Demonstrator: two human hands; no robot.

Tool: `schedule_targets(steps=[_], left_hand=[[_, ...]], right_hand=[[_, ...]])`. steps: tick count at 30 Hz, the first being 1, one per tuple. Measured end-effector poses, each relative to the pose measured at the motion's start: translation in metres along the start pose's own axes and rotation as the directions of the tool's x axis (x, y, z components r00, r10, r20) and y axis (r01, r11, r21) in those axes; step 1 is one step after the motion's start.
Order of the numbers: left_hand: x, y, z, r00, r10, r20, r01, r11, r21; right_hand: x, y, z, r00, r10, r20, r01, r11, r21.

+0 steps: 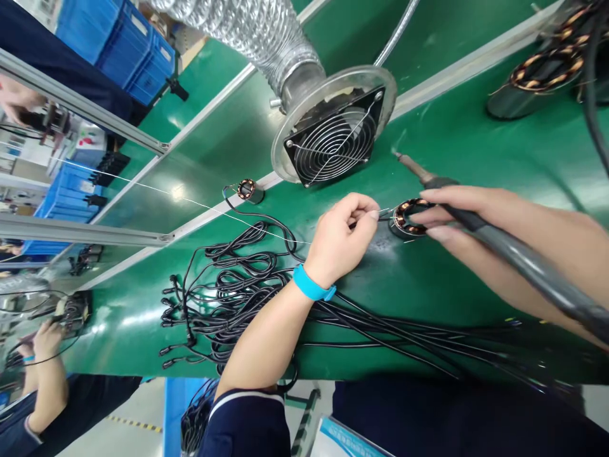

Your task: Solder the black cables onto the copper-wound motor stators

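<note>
My left hand, with a blue band at the wrist, pinches the end of a black cable. Its thin wire tips reach towards a small motor stator with copper windings; whether they touch it I cannot tell. Across my right hand lies a soldering iron, gripped with its tip pointing up and left, away from the stator. Fingertips of that same hand rest at the stator's right side. A thin white strand runs from the upper left towards my left hand.
Coiled black cables spread over the green bench left of and below my hands. A fume extractor fan on a foil duct stands behind. Another stator sits by the rail, with larger ones at upper right. A co-worker's hands are far left.
</note>
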State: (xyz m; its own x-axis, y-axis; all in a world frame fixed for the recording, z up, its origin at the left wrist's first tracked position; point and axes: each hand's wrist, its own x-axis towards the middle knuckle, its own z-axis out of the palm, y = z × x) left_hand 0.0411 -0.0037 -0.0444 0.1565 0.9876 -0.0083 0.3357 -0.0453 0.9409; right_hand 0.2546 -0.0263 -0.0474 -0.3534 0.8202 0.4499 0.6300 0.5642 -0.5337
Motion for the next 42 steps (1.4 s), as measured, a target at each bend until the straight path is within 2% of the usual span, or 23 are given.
schedule_targets(steps=[3, 7, 13, 16, 20, 24, 26, 31, 36, 42], left_hand=[[-0.003, 0.0, 0.0, 1.0, -0.018, 0.011, 0.019, 0.999, -0.041], [-0.005, 0.0, -0.003, 0.998, 0.01, 0.062, -0.007, 0.999, -0.042], [-0.006, 0.004, -0.005, 0.992, 0.075, 0.097, -0.079, 0.996, 0.037], [-0.007, 0.007, -0.004, 0.995, 0.03, 0.092, -0.04, 0.994, 0.104], [-0.008, 0.01, -0.003, 0.993, -0.081, 0.083, 0.07, 0.99, 0.126], [-0.008, 0.009, -0.001, 0.987, -0.155, 0.041, 0.149, 0.982, 0.118], [-0.008, 0.008, -0.001, 0.984, -0.175, 0.016, 0.173, 0.981, 0.093], [-0.007, 0.003, -0.002, 0.989, -0.148, -0.001, 0.148, 0.988, 0.044], [-0.006, 0.002, -0.003, 0.997, -0.08, 0.005, 0.079, 0.996, 0.051], [-0.006, -0.001, -0.003, 0.987, -0.158, 0.004, 0.158, 0.985, 0.063]], right_hand=[[0.01, 0.002, 0.011, 0.999, -0.016, 0.034, 0.015, 1.0, 0.025], [0.017, 0.002, 0.023, 1.0, 0.023, 0.0, -0.023, 0.989, 0.146], [0.018, 0.005, 0.028, 0.993, 0.111, 0.044, -0.118, 0.97, 0.211], [0.015, 0.007, 0.026, 0.996, 0.088, 0.027, -0.092, 0.977, 0.192], [0.012, 0.01, 0.022, 0.997, 0.073, -0.037, -0.068, 0.992, 0.111], [0.014, 0.019, 0.025, 0.998, -0.069, 0.0, 0.068, 0.991, 0.112], [0.016, 0.022, 0.029, 0.997, -0.08, 0.022, 0.077, 0.99, 0.115], [0.02, 0.022, 0.036, 0.998, -0.016, 0.053, 0.009, 0.99, 0.138], [0.02, 0.017, 0.037, 0.999, -0.042, -0.01, 0.043, 0.989, 0.14], [0.019, 0.018, 0.037, 0.998, -0.051, -0.035, 0.056, 0.982, 0.18]])
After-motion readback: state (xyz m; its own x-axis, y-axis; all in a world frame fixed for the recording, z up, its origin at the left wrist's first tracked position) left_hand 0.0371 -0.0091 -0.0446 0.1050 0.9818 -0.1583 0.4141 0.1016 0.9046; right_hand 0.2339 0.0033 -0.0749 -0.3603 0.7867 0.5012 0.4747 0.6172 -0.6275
